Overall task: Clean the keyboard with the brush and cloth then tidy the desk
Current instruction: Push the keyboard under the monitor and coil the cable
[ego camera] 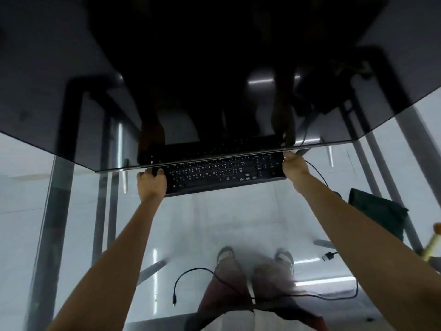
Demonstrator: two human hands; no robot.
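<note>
While both hands grip it, left hand [152, 181], right hand [294, 166], keyboard [224, 173] on glass desk [71, 211]

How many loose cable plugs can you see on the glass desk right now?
2: one plug near the front, left of the lap; one plug at right, below the dark cloth. Others may be hidden.

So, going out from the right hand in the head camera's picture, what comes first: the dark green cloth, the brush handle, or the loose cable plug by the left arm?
1. Dark green cloth, just lower right of the right hand.
2. Brush handle, at the far right edge.
3. Cable plug, low down, across by the left arm.
</note>
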